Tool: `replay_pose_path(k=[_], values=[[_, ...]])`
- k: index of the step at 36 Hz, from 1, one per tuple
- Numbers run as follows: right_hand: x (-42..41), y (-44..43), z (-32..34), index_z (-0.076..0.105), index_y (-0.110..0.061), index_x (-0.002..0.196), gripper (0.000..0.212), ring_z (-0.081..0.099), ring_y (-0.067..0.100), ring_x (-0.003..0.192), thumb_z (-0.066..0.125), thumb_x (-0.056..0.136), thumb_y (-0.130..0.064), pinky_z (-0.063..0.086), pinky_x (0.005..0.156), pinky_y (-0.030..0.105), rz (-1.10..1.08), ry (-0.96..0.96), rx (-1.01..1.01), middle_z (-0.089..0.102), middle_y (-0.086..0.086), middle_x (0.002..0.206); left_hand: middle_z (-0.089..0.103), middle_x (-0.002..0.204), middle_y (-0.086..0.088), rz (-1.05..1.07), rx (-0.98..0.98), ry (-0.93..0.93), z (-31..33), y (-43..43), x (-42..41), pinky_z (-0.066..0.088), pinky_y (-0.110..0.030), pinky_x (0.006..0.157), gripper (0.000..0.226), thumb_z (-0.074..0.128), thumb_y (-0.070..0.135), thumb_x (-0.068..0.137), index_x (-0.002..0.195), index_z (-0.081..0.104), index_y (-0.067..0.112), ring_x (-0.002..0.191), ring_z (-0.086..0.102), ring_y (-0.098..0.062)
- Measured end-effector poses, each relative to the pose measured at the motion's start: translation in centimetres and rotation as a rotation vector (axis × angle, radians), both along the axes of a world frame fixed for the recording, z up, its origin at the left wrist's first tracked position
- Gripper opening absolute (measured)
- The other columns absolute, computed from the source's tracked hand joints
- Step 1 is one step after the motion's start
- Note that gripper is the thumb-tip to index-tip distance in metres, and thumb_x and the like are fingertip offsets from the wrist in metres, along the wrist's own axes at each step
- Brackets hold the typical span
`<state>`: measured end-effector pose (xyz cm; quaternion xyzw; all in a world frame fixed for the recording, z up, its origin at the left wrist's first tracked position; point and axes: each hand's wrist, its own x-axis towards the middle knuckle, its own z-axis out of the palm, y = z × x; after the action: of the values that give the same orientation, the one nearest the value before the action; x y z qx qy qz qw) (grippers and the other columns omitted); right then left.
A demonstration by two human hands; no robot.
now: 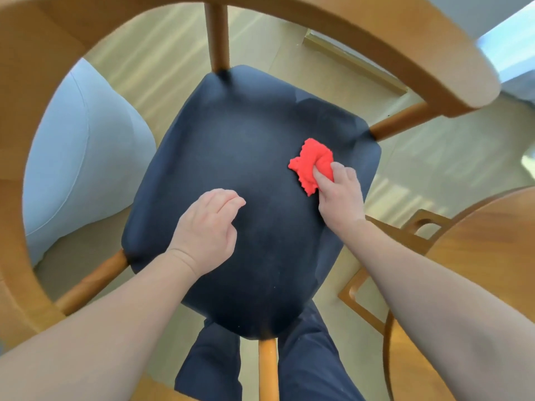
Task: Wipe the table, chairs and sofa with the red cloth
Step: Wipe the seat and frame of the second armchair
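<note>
I look straight down on a wooden chair with a dark navy seat cushion [249, 157] and a curved wooden backrest [376, 33]. The crumpled red cloth [309, 164] lies pressed on the right side of the seat. My right hand [341, 195] grips its near edge, fingers shut on it. Over the middle-left of the seat is my left hand [207, 227], holding nothing, its fingers loosely curled and slightly apart. Pale wipe streaks show on the cushion's far right part.
A pale blue sofa [84, 157] stands left of the chair. A round wooden table [489, 256] fills the lower right, with another wooden chair frame [364, 299] under it. My dark trouser legs [304, 357] stand at the seat's near edge. The floor is light wood.
</note>
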<state>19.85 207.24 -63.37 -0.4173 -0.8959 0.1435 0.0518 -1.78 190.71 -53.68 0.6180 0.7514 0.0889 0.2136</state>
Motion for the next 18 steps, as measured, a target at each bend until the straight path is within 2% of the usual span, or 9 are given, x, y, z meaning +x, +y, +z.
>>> replay_pose_path(k=[8, 14, 16, 18], values=[[1.3, -6.8, 0.0, 0.067, -0.012, 0.112, 0.046, 0.045, 0.031, 0.072, 0.048, 0.073, 0.001, 0.044, 0.058, 0.037, 0.096, 0.004, -0.026, 0.056, 0.014, 0.100, 0.064, 0.108, -0.009, -0.079, 0.028, -0.014, -0.1, 0.8, 1.2, 0.037, -0.030, 0.096, 0.043, 0.035, 0.010, 0.076, 0.107, 0.065, 0.003, 0.105, 0.050, -0.025], [2.7, -6.4, 0.4, 0.067, -0.015, 0.115, 0.054, 0.049, 0.033, 0.075, 0.066, 0.064, 0.004, 0.041, 0.059, 0.036, 0.155, -0.060, -0.037, 0.058, 0.015, 0.102, 0.064, 0.108, -0.009, -0.111, 0.019, -0.023, -0.1, 1.3, 2.0, 0.035, -0.029, 0.096, 0.044, 0.036, 0.009, 0.075, 0.107, 0.065, 0.002, 0.106, 0.048, -0.024], [2.9, -4.7, 0.6, 0.068, -0.017, 0.113, 0.049, 0.051, 0.035, 0.076, 0.062, 0.068, 0.002, 0.043, 0.062, 0.037, 0.095, -0.057, -0.020, 0.059, 0.017, 0.105, 0.064, 0.109, -0.009, -0.119, 0.010, -0.021, -0.1, 1.6, 2.1, 0.035, -0.029, 0.096, 0.044, 0.035, 0.010, 0.076, 0.107, 0.065, 0.003, 0.106, 0.048, -0.024], [3.2, -2.4, 0.6, 0.068, -0.017, 0.113, 0.044, 0.053, 0.038, 0.079, 0.049, 0.075, -0.004, 0.048, 0.067, 0.041, -0.024, -0.024, 0.001, 0.058, 0.021, 0.108, 0.063, 0.109, -0.009, -0.121, 0.005, -0.019, -0.2, 1.8, 2.2, 0.035, -0.029, 0.096, 0.044, 0.035, 0.011, 0.077, 0.107, 0.065, 0.003, 0.106, 0.049, -0.024]])
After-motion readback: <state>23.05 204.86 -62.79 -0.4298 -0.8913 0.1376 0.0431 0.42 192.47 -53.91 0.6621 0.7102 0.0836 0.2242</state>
